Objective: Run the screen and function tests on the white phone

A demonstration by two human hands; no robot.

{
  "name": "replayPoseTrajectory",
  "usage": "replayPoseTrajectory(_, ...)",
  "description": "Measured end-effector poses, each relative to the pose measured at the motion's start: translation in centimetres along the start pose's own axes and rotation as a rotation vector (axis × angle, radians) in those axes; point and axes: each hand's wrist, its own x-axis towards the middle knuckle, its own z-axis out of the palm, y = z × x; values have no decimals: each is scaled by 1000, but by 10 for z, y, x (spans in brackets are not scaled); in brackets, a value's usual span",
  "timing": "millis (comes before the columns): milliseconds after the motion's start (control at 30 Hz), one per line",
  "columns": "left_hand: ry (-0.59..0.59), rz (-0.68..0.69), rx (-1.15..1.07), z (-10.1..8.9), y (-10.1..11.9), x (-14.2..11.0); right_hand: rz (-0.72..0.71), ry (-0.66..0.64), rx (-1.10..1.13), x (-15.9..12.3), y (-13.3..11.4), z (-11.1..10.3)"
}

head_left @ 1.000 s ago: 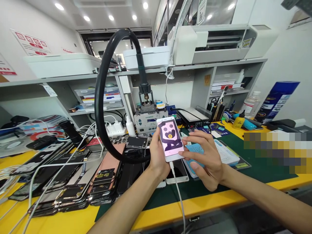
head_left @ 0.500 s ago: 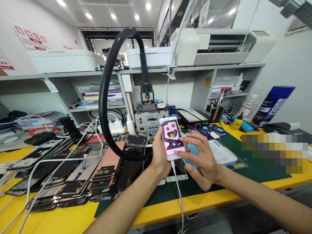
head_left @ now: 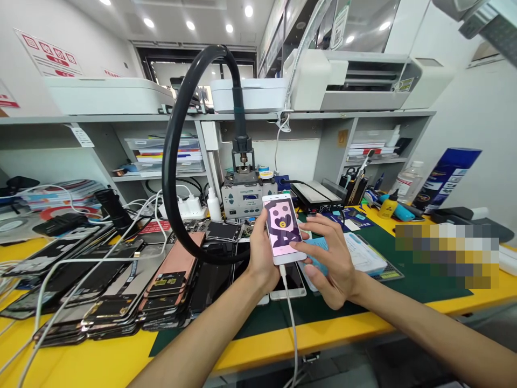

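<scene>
left hand point(head_left: 262, 258): gripping white phone point(head_left: 281, 223), thumb at edge | right hand point(head_left: 331, 261): fingers spread, index over phone's lower right, contact unclear

left hand point(head_left: 260, 257): bare | right hand point(head_left: 332, 261): bare, slim-fingered | left forearm point(head_left: 202, 330): uncovered | right forearm point(head_left: 420, 318): uncovered

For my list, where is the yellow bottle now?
In the head view, the yellow bottle is on the right, beside a light-blue cylinder, nearer than the clear bottle.
</scene>
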Motion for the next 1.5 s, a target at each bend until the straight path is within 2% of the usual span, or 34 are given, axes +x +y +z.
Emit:
replayPoseTrajectory(167, 2, -2, 8, -2, -1, 2, 80, 32, 24, 1, 6, -2)
replayPoseTrajectory(333, 10, -85, 54, -6, -3, 4, 120, 68, 35, 0, 12, -1)
replayPoseTrajectory(567, 129, -42, 12, -4, -7, 4, 40, 64, 43, -4, 8, 0)
replayPoseTrajectory(900, 141, -55, 31, -4, -9, 5, -27, 156, 132, -2, -6, -4)
replayPoseTrajectory(1033, 129, -56, 65, -3, -9, 5, -70, 138, 139, -6, -11, -3)
replayPoseTrajectory(1167, 138, -30, 73, 0, -9, 4, -113, 173, 150, 0, -21, -11)
replayPoseTrajectory(1267, 103, -22, 84, -1, -8, 4, -43, 199, 193, 15, -24, -22)
replayPoseTrajectory(1333, 61, -16, 79, -3, -8, 4, 24, 241, 228, 24, -21, -26)
replayPoseTrajectory(1500, 21, -28, 34, -5, -8, 5, -75, 244, 191, 25, -7, -19)
